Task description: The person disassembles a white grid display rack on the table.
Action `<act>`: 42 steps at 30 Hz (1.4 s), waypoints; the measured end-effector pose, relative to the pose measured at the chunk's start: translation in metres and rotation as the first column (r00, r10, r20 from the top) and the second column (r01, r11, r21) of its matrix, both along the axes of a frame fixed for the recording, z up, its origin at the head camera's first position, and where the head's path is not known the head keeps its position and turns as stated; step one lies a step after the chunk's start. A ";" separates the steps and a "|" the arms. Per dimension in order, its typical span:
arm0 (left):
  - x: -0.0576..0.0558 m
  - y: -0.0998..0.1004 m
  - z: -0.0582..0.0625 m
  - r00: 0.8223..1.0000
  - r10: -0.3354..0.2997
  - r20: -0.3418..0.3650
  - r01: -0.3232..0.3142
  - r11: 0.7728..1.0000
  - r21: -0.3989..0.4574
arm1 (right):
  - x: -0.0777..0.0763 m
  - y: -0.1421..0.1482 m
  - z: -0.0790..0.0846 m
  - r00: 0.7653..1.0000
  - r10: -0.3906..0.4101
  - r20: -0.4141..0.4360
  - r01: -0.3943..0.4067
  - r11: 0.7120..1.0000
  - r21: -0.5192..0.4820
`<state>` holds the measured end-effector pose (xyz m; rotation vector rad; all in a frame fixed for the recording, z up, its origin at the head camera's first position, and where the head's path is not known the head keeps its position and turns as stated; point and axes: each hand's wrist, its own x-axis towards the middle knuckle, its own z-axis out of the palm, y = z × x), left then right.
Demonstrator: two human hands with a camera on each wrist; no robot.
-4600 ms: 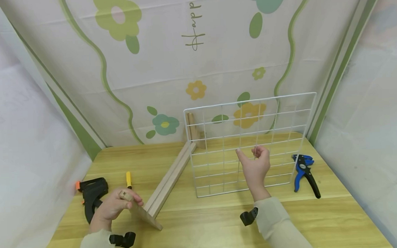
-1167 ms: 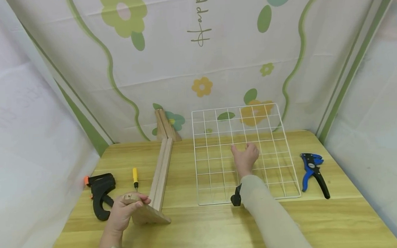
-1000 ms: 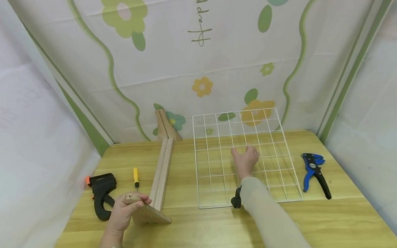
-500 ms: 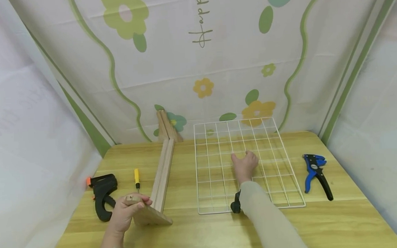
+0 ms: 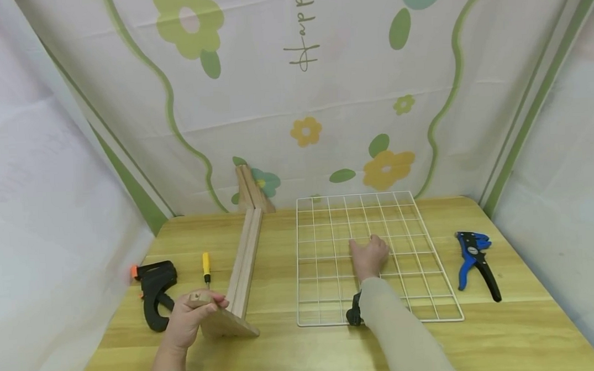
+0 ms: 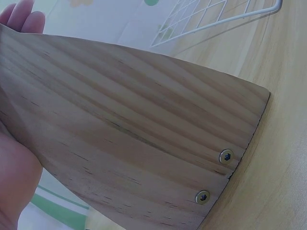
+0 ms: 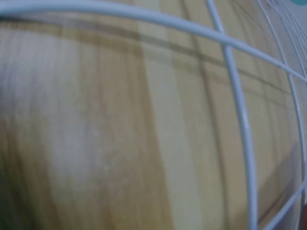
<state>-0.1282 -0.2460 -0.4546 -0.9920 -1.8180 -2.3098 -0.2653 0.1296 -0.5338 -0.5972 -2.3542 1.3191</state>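
Note:
On the left, my left hand (image 5: 183, 323) grips the top of a wooden end board (image 5: 228, 325), thumb on one side and fingers on the other. Two parallel wooden rails (image 5: 244, 262) run from it to a second, slanted wooden end piece (image 5: 251, 192) at the back. In the left wrist view two hex-socket bolts (image 6: 226, 156) show low on the board (image 6: 144, 115). My right hand (image 5: 370, 258) pinches wires near the middle of a white wire grid panel (image 5: 298, 274), which tilts low over the table. The right wrist view shows the panel's wires (image 7: 242, 115) above their shadows.
A black clamp (image 5: 156, 294) with orange tips lies left of my left hand. A yellow-handled screwdriver (image 5: 206, 264), partly hidden, lies beside the rails. Blue-and-black wire strippers (image 5: 473, 259) lie right of the grid on the wooden table (image 5: 314, 356). A flowered curtain (image 5: 258, 98) hangs behind.
The grid panel, upright at first, has turned in my right hand and its far edge has come down toward the table. The wooden frame was swung straighter earlier; my left hand keeps its grip.

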 end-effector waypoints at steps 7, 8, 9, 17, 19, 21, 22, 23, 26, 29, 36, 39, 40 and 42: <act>0.001 -0.002 -0.002 0.998 0.041 0.037 -0.039 0.999 -0.032 | 0.003 0.002 -0.005 0.998 0.036 0.048 -0.036 0.999 -0.004; 0.001 -0.003 -0.002 0.998 0.043 0.037 -0.042 0.998 -0.037 | 0.004 0.002 -0.006 0.998 0.039 0.051 -0.038 0.999 -0.008; 0.001 -0.003 -0.003 0.998 0.050 0.047 -0.048 0.998 -0.044 | 0.004 0.002 -0.006 0.998 0.042 0.051 -0.042 0.999 -0.010; 0.001 -0.003 0.001 0.997 0.052 0.063 -0.049 0.998 -0.051 | 0.003 0.000 -0.008 0.999 0.028 0.028 -0.029 0.999 0.018; 0.001 -0.003 0.000 0.998 0.043 0.046 -0.041 0.998 -0.043 | 0.002 -0.001 -0.010 0.999 0.021 0.032 -0.023 0.999 0.035; 0.001 -0.003 -0.001 0.999 0.033 0.037 -0.032 0.999 -0.034 | 0.002 -0.001 -0.011 0.999 0.013 0.036 -0.015 0.998 0.062; 0.001 -0.003 -0.001 0.999 0.034 0.037 -0.033 0.999 -0.033 | 0.002 -0.002 -0.011 0.999 0.008 0.037 -0.011 0.997 0.078; 0.001 -0.003 -0.002 0.998 0.038 0.045 -0.036 0.999 -0.035 | 0.002 -0.002 -0.011 0.999 0.006 0.038 -0.009 0.996 0.087; 0.002 -0.003 -0.002 0.996 0.053 0.067 -0.050 0.998 -0.045 | 0.003 -0.003 -0.011 0.999 -0.003 0.044 -0.003 0.990 0.138; 0.003 -0.003 -0.002 0.994 0.067 0.084 -0.062 0.996 -0.059 | 0.004 -0.003 -0.011 0.999 -0.006 0.050 -0.002 0.987 0.163; 0.002 -0.004 -0.003 0.996 0.068 0.058 -0.064 0.996 -0.058 | 0.004 -0.004 -0.011 0.997 0.021 0.078 -0.034 0.985 0.167; 0.002 -0.004 -0.002 0.996 0.073 0.045 -0.070 0.995 -0.069 | 0.003 -0.004 -0.011 0.997 0.026 0.077 -0.041 0.978 0.206; 0.002 -0.004 -0.001 0.995 0.077 0.058 -0.073 0.995 -0.074 | 0.003 -0.004 -0.012 0.997 0.023 0.076 -0.039 0.973 0.228; 0.002 -0.004 -0.001 0.995 0.077 0.059 -0.072 0.994 -0.078 | 0.003 -0.004 -0.011 0.997 0.019 0.077 -0.038 0.968 0.250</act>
